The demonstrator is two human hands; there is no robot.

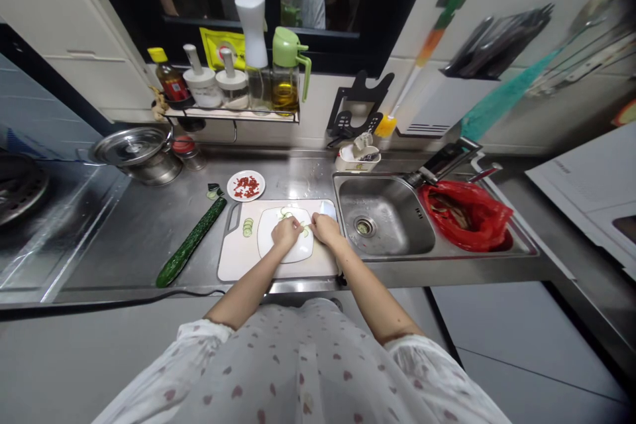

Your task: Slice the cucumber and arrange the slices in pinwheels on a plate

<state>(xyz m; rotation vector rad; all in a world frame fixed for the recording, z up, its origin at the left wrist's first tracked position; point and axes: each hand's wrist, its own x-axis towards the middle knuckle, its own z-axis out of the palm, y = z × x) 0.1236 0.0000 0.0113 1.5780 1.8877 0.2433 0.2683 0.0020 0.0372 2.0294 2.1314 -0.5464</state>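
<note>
Both my hands are over a white square plate (268, 253), which rests on a pale cutting board (231, 258). My left hand (285, 234) is closed in a pinch at a thin cucumber slice near the plate's middle. Fingers pinched, my right hand (325, 229) is at the plate's right edge; what it grips is too small to make out. A few cucumber slices (285, 213) lie on the plate's far side. On the board's left is a short overlapping row of cucumber slices (247, 227). What looks like a knife blade (328, 208) lies beyond my right hand, partly hidden.
Left of the board lie a long cucumber (193, 242) and cut end pieces (214, 191). Chopped red bits fill a small plate (262, 195) behind it. A sink (392, 212) is on the right, beside a red plastic bag (489, 215). A lidded pot (159, 169) stands back left.
</note>
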